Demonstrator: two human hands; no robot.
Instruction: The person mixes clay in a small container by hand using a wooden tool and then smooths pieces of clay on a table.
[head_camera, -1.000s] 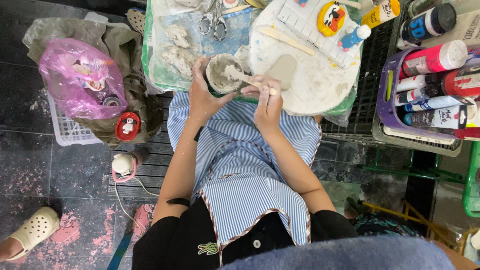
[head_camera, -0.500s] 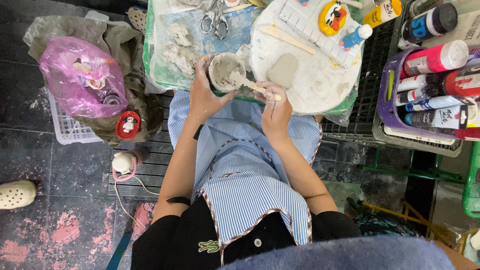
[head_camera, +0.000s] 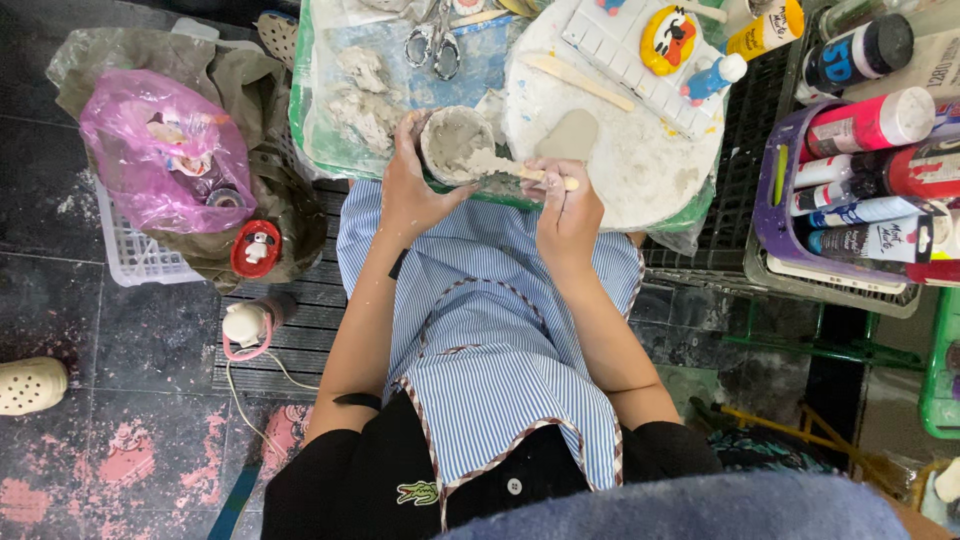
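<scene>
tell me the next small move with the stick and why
Probably draw the stick across the inside wall of the clay cup to smooth it. The left hand steadies the cup at the table edge, the right hand holds the stick, and its clay-loaded tip already sits inside the rim.

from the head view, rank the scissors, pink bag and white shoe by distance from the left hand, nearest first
From the left hand, which holds the clay cup:
1. Scissors, just above the hand, on the green tray.
2. Pink bag, off to the image left, on the floor basket.
3. White shoe, far image left, low on the floor.
</scene>
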